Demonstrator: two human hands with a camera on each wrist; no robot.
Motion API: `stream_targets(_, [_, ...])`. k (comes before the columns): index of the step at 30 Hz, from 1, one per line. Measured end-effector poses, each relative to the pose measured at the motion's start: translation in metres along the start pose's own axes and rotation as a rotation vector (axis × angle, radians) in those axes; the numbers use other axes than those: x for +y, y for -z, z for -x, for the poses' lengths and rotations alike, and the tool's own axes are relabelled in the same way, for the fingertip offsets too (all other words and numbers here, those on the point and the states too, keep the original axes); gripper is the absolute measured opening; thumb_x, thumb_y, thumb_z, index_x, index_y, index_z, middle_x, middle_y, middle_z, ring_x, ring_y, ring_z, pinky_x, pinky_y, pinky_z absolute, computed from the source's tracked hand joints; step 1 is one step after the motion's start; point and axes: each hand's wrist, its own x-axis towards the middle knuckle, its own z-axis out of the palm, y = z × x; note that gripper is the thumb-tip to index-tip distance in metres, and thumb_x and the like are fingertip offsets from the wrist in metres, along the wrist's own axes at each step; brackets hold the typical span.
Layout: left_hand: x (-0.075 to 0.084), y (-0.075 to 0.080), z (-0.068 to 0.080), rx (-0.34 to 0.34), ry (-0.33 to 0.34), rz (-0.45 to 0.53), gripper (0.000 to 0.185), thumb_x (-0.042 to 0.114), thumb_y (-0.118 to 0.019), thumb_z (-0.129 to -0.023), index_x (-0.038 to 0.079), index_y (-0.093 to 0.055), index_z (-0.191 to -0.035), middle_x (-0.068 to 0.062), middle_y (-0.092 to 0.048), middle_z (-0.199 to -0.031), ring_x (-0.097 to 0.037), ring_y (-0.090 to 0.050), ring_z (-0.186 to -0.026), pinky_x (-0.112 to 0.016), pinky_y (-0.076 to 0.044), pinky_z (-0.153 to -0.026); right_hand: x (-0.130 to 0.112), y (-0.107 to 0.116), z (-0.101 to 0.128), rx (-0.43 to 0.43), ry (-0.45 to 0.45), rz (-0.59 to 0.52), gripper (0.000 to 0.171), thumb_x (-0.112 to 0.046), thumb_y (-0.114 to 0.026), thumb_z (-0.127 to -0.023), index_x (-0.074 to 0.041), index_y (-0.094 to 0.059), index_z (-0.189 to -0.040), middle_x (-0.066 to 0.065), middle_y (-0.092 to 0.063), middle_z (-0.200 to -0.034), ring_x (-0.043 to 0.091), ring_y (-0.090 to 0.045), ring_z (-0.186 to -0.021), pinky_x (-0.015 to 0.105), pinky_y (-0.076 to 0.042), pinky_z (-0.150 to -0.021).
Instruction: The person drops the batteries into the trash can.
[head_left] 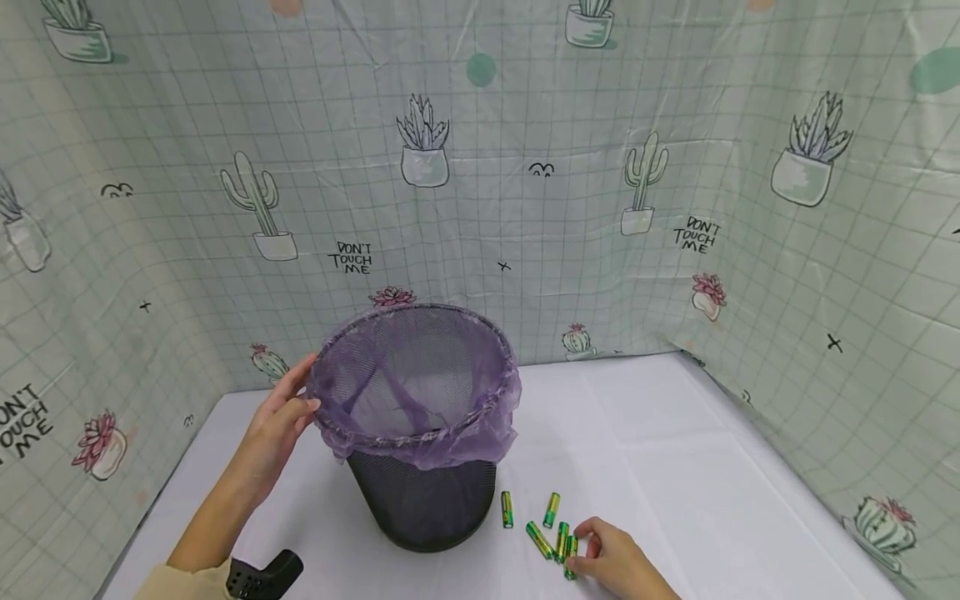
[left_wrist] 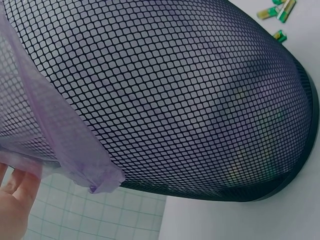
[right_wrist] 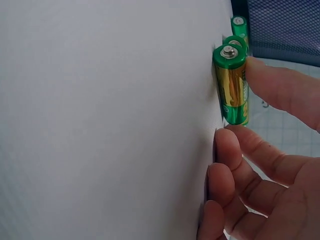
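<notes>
A black mesh wastebasket point(head_left: 423, 500) lined with a purple bag point(head_left: 420, 433) stands on the white table. My left hand point(head_left: 306, 385) rests against the bag at the basket's left rim, fingers fairly straight and outside the rim; its fingers point(left_wrist: 15, 197) show below the bag's edge point(left_wrist: 75, 155). Several green and gold batteries point(head_left: 551, 510) lie to the right of the basket's foot. My right hand point(head_left: 581, 557) is at the nearest battery point(right_wrist: 232, 85), which lies on the table, and pinches it between curled fingertips point(right_wrist: 272, 82).
The white table point(head_left: 675, 467) is walled on three sides by a cactus-print curtain point(head_left: 525, 208). A black device point(head_left: 262, 575) sits at my left wrist. More batteries point(left_wrist: 280, 10) show past the basket's base point(left_wrist: 295, 175).
</notes>
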Motion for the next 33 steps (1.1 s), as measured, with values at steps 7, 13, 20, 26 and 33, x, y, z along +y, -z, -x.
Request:
stream_targets(7, [0.0, 0.0, 0.0, 0.007, 0.005, -0.012, 0.063, 0.013, -0.04, -0.096, 0.013, -0.009, -0.15, -0.01, -0.001, -0.157, -0.031, -0.007, -0.142, -0.035, -0.019, -0.115, -0.004, 0.004, 0.0, -0.025, -0.008, 0.021, 0.04, -0.021, -0.073, -0.076, 0.004, -0.057, -0.103, 0.0, -0.046, -0.071, 0.01, -0.04, -0.06, 0.02, -0.033, -0.053])
stream_targets(13, [0.0, 0.0, 0.0, 0.006, 0.001, -0.015, 0.063, 0.013, -0.04, -0.096, 0.012, -0.01, -0.15, -0.01, -0.001, -0.157, -0.031, -0.007, -0.142, -0.025, -0.024, -0.112, -0.006, 0.007, -0.002, -0.038, -0.019, 0.04, 0.035, -0.016, -0.073, -0.075, 0.003, -0.057, -0.099, 0.001, -0.045, -0.071, 0.013, -0.041, -0.062, 0.021, -0.032, -0.054])
stream_targets(20, [-0.001, 0.0, -0.001, -0.001, -0.002, -0.012, 0.063, 0.013, -0.04, -0.095, 0.012, -0.01, -0.15, -0.011, -0.001, -0.157, -0.031, -0.008, -0.142, -0.014, -0.029, -0.103, -0.011, 0.004, -0.005, 0.008, -0.108, 0.067, 0.028, -0.005, -0.072, -0.07, 0.0, -0.056, -0.092, 0.003, -0.046, -0.069, 0.016, -0.041, -0.062, 0.025, -0.034, -0.056])
stream_targets(26, [0.0, -0.001, -0.002, -0.004, 0.011, -0.013, 0.063, 0.013, -0.04, -0.095, 0.013, -0.01, -0.15, -0.009, -0.002, -0.157, -0.029, -0.008, -0.142, -0.026, -0.024, -0.112, -0.013, 0.001, -0.005, 0.027, -0.132, 0.118, 0.025, 0.0, -0.073, -0.068, -0.002, -0.054, -0.084, 0.004, -0.047, -0.068, 0.017, -0.043, -0.061, 0.028, -0.037, -0.056])
stream_targets(33, [0.002, 0.0, -0.001, 0.0, 0.012, -0.017, 0.063, 0.015, -0.041, -0.095, 0.013, -0.01, -0.15, -0.009, -0.002, -0.157, -0.029, -0.008, -0.142, -0.023, -0.025, -0.11, -0.015, -0.001, -0.005, 0.026, -0.143, 0.138, 0.018, -0.003, -0.07, -0.07, -0.004, -0.054, -0.078, 0.004, -0.049, -0.067, 0.016, -0.044, -0.061, 0.026, -0.037, -0.056])
